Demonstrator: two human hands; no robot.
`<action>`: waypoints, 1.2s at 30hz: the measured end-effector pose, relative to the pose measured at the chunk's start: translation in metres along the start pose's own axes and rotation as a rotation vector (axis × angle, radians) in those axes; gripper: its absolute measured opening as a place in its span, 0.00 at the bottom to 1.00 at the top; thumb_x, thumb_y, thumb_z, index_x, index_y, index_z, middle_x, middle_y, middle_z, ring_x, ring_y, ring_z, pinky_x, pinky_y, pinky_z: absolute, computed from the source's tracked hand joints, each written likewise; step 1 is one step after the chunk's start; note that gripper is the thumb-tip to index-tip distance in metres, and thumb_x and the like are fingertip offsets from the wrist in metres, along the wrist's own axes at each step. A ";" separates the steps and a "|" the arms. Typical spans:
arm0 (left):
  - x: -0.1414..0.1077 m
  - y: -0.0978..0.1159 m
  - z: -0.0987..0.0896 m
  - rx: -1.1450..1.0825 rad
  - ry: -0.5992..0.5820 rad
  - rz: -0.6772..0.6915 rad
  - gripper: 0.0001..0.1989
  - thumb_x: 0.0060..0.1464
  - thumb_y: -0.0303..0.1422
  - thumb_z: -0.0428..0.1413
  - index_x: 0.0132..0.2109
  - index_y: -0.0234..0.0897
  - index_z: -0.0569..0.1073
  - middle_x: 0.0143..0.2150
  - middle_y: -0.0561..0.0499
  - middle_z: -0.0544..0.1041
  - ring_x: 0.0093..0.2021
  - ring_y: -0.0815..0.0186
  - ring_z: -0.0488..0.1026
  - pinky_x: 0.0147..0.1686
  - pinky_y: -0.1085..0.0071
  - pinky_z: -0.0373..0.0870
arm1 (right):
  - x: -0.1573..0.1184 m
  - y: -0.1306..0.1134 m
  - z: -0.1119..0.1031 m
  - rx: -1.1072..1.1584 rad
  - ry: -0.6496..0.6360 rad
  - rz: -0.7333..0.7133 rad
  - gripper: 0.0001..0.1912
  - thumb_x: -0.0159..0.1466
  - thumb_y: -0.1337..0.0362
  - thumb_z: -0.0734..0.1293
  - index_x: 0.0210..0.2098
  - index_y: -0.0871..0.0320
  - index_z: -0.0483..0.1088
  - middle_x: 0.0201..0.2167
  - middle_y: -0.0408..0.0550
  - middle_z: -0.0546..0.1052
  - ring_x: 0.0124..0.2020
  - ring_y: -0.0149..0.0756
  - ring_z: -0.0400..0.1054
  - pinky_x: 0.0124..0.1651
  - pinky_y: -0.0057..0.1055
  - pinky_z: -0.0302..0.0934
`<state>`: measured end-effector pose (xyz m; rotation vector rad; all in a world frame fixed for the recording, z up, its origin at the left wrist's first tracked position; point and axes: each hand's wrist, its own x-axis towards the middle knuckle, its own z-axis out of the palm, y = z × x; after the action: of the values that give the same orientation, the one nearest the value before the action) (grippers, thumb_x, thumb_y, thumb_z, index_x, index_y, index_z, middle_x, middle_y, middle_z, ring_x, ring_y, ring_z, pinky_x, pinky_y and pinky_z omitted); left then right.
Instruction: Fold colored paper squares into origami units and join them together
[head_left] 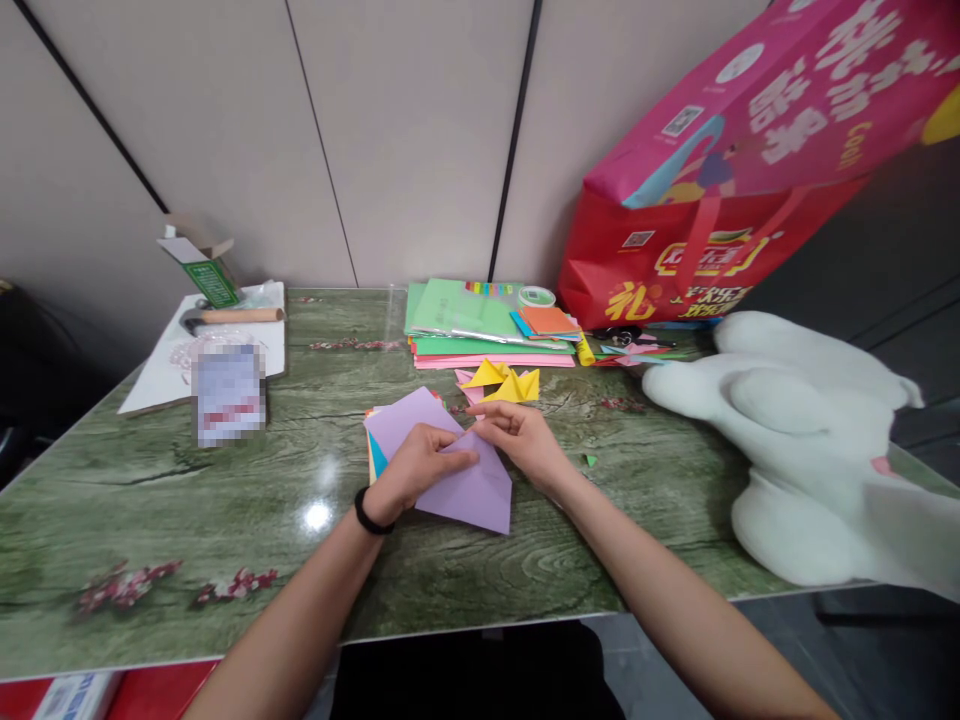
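The item in my hands is purple craft paper (474, 505), located at the centre of the frame, partly over a small stack of coloured sheets (377, 460) whose blue and cream edges show at its left side. A raised edge runs across its middle; I cannot tell whether this is one folded sheet or two.

My left hand (421, 462) holds the paper, thumb laid flat on its face and fingers curled in at the raised edge. My right hand (517, 438) has thumb and forefinger closed narrowly on the upper end of that same edge, the other fingers loosely bent. The two hands are nearly touching.

Handling assessment: I judge the paper very light, thin and flexible, able to hold a crease, but easily torn or marked by a stray fold. The smooth tabletop (300, 560) probably lets it slide, so one hand should pin it. Recommended hold: a fingertip pinch at edges and corners, with flat thumb pressure along the fold; no gripping across the open face.

Nearby, just above my right hand, lie yellow folded-paper pieces (517, 386). A green paper scrap (590, 461) lies right of centre.
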<state>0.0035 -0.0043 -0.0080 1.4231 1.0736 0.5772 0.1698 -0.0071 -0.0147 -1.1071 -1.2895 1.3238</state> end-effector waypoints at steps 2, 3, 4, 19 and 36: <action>0.000 0.000 -0.001 0.014 0.009 0.013 0.17 0.42 0.42 0.59 0.22 0.30 0.71 0.17 0.54 0.66 0.18 0.75 0.58 0.16 0.78 0.50 | 0.000 0.000 0.000 0.038 0.029 0.009 0.14 0.49 0.59 0.70 0.35 0.58 0.74 0.26 0.45 0.78 0.26 0.32 0.70 0.28 0.27 0.60; 0.000 0.000 -0.001 0.027 0.013 0.021 0.17 0.42 0.42 0.59 0.21 0.30 0.70 0.17 0.55 0.65 0.17 0.75 0.57 0.16 0.78 0.49 | 0.000 -0.001 0.000 0.055 0.047 0.015 0.14 0.48 0.59 0.71 0.34 0.58 0.74 0.26 0.45 0.77 0.26 0.32 0.69 0.29 0.27 0.60; 0.000 0.000 -0.001 0.041 0.016 0.026 0.17 0.42 0.42 0.59 0.20 0.31 0.69 0.17 0.55 0.64 0.17 0.75 0.56 0.15 0.78 0.47 | 0.000 -0.001 0.001 0.066 0.064 0.021 0.14 0.48 0.58 0.72 0.33 0.58 0.74 0.25 0.45 0.77 0.26 0.32 0.69 0.29 0.27 0.60; -0.003 0.012 0.001 -0.011 0.076 0.093 0.21 0.45 0.48 0.54 0.20 0.34 0.62 0.18 0.57 0.57 0.20 0.75 0.51 0.18 0.76 0.44 | 0.002 0.002 0.001 -0.103 0.033 -0.009 0.19 0.47 0.48 0.70 0.21 0.60 0.70 0.18 0.40 0.69 0.20 0.26 0.57 0.23 0.26 0.50; -0.001 0.013 -0.007 -0.118 0.130 0.083 0.12 0.44 0.39 0.53 0.23 0.33 0.70 0.20 0.55 0.67 0.21 0.73 0.58 0.19 0.77 0.51 | 0.004 0.001 -0.005 -0.035 0.149 0.050 0.19 0.45 0.49 0.72 0.18 0.59 0.68 0.16 0.40 0.67 0.17 0.26 0.55 0.20 0.26 0.47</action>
<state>0.0005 0.0000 0.0058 1.3458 1.0685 0.7895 0.1745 -0.0027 -0.0157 -1.2457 -1.1854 1.2345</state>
